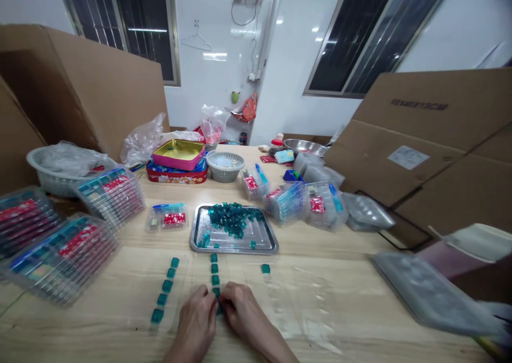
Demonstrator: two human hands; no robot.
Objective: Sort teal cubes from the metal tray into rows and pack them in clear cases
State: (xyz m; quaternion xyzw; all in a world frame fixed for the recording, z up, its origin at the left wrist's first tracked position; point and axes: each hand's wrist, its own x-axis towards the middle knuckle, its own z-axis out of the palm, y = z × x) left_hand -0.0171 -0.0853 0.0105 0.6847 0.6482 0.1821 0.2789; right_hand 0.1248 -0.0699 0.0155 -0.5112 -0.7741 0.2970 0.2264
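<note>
My left hand (197, 316) and my right hand (242, 308) meet at the near end of the middle row of teal square pieces (215, 279). Both hands are closed, fingertips pinched together around the lowest pieces, which they partly hide. To the left runs a slanted row of several teal pieces (167, 286) on a clear strip. A single teal piece (265, 268) lies to the right, near clear plastic film (308, 304). Beyond the rows, a metal tray (256, 248) bears a heap of teal pieces (230, 219).
Stacked clear compartment boxes (68, 259) stand at the left, with more boxes (324, 205) behind the tray on the right. Tins (178, 163) and a grey basket (225, 166) sit farther back. Large cardboard boxes (108, 85) flank the table. A plastic-wrapped pack (432, 293) lies at the right edge.
</note>
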